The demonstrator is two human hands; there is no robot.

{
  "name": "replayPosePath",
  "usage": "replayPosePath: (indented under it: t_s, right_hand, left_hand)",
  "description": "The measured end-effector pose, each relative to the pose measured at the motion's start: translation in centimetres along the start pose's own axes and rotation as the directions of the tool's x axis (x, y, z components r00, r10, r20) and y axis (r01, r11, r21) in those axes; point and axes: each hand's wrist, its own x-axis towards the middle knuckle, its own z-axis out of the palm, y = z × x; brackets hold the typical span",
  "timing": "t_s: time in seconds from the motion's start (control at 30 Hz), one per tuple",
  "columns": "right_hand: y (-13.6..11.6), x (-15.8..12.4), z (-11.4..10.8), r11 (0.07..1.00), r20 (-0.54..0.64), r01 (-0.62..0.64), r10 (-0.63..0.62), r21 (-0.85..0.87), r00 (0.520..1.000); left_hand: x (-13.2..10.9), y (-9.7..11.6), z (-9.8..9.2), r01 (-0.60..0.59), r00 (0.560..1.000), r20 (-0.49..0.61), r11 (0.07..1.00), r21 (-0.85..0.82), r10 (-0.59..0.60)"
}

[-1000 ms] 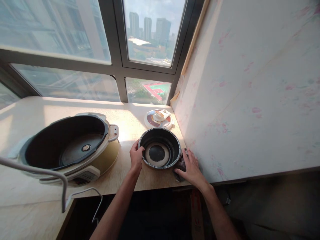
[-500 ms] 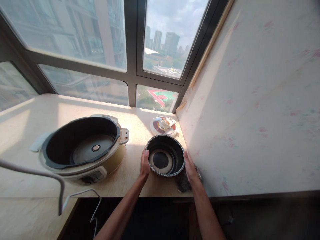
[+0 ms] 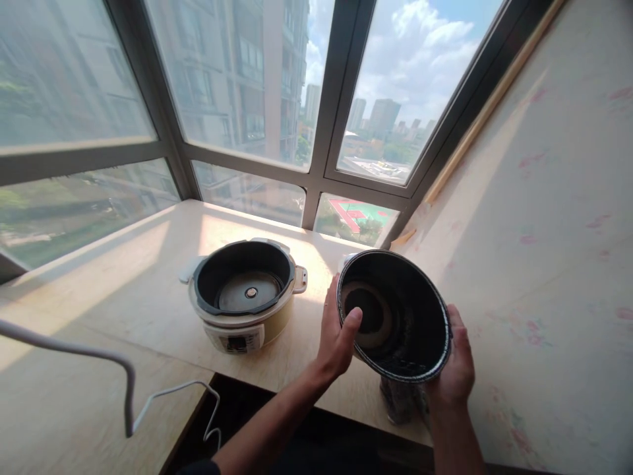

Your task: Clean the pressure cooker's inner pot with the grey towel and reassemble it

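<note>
Between my two hands is a dark inner cooking pot [image 3: 410, 316], lifted above the ledge and tilted, with a pale ring on its inside bottom. My left hand [image 3: 339, 336] grips its left side, thumb over the rim. On the opposite side my right hand [image 3: 457, 363] holds the wall, its fingers partly hidden behind the pot. To the left an electric pressure cooker base [image 3: 274, 320] stands on the ledge, lidless, with a round metal button at its inside bottom. The pot hides nearly all of the cooker's lid [image 3: 346, 262].
Wide windows [image 3: 237, 92] border the wooden ledge [image 3: 133, 290] at the back. A patterned wall [image 3: 558, 277] rises close on the right. A grey cable [image 3: 99, 353] crosses the lower left. A dark crumpled cloth or bag [image 3: 395, 399] lies beneath the pot.
Both hands have raised the pot from the ledge towards me and tilted it. The view has swung left, so the cooker base appears further right and smaller.
</note>
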Motion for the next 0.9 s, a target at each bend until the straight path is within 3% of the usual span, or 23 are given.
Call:
replayPosePath:
  t_s: [0.07, 0.17, 0.43, 0.7, 0.9]
  right_hand:
    - [-2.4, -0.3, 2.4, 0.986, -0.077, -0.015, 0.028, 0.165, 0.997]
    - [-4.9, -0.6, 5.9, 0.967, -0.086, 0.01, 0.013, 0.255, 0.996]
    - [-7.7, 0.4, 15.1, 0.937, 0.131, -0.011, -0.037, 0.349, 0.991]
    - [-6.7, 0.8, 24.7, 0.917, 0.434, -0.128, -0.053, 0.377, 0.899]
    - [-4.4, -1.6, 28.9, 0.919, 0.539, -0.204, -0.011, 0.337, 0.842]
  left_hand:
    - [0.4, 1.8, -1.0, -0.05, 0.999, 0.007, 0.998, -0.022, 0.051]
    - [1.3, 4.2, -3.1, -0.111, 0.994, -0.015, 0.993, -0.027, 0.111]
    - [4.8, 8.9, -9.5, -0.229, 0.96, -0.169, 0.973, -0.018, 0.223]
    - [7.0, 10.5, -16.1, -0.313, 0.869, -0.383, 0.947, 0.07, 0.315]
    - [7.2, 9.8, -20.6, -0.307, 0.807, -0.509, 0.949, 0.071, 0.299]
